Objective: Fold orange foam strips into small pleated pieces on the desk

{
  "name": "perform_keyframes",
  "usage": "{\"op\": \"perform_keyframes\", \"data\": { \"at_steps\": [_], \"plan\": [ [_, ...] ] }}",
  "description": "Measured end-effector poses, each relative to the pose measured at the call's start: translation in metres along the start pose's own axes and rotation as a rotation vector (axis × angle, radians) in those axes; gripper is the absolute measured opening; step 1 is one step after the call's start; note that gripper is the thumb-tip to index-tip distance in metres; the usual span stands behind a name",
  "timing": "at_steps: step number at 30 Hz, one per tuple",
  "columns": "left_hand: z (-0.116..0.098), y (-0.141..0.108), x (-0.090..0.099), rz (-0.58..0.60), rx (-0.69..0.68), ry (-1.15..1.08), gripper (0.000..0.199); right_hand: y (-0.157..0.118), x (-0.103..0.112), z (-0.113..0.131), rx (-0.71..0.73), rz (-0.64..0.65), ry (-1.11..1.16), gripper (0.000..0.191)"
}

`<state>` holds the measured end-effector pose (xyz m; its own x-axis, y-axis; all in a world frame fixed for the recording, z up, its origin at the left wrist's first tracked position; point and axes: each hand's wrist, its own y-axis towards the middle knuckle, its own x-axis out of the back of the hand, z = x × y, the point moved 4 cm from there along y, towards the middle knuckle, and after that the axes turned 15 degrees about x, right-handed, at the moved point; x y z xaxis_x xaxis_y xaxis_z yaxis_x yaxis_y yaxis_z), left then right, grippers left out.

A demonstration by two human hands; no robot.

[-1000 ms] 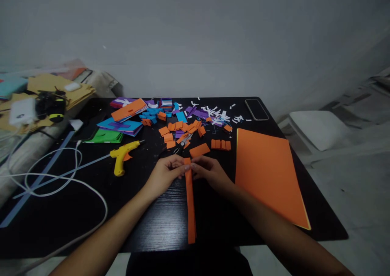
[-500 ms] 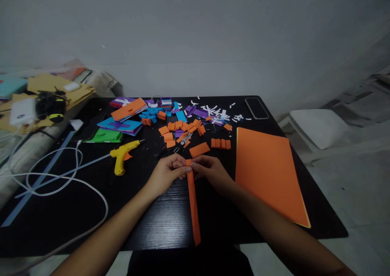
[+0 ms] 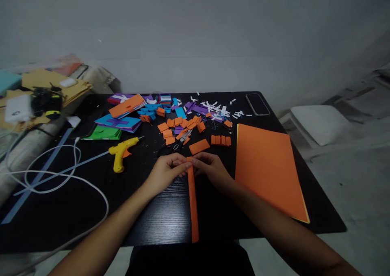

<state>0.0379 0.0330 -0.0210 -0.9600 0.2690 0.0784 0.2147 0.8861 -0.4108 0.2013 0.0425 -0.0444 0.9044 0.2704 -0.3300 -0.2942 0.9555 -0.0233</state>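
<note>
Orange strip (image 3: pixel 192 198) has swung lower end rightward; left hand (image 3: pixel 167 169) and right hand (image 3: pixel 211 169) pinch its top, scissors (image 3: pixel 182 139) just beyond

The only view looks from the head of the person, at the near side of the surface (image 3: pixel 224 211); it faces forward and is tilted down, so the left hand (image 3: pixel 166 172) and the right hand (image 3: pixel 213 170) are seen from above, quite near, below the middle; the wall (image 3: pixel 195 28) stands farther away, behind the surface, and fills the upper part widely.
</note>
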Motion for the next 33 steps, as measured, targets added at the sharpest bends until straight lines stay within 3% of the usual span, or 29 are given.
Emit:
{"op": "perform_keyframes", "data": {
  "at_steps": [14, 33],
  "plan": [
    [0.0003, -0.0008, 0.0003, 0.078, -0.016, 0.109, 0.028, 0.0001, 0.0003, 0.0002, 0.031, 0.043, -0.031, 0.029],
    [-0.0019, -0.0018, -0.0026, 0.087, -0.034, 0.192, 0.034, 0.0003, 0.0006, 0.004, 0.114, 0.061, -0.189, 0.023]
  ]
}}
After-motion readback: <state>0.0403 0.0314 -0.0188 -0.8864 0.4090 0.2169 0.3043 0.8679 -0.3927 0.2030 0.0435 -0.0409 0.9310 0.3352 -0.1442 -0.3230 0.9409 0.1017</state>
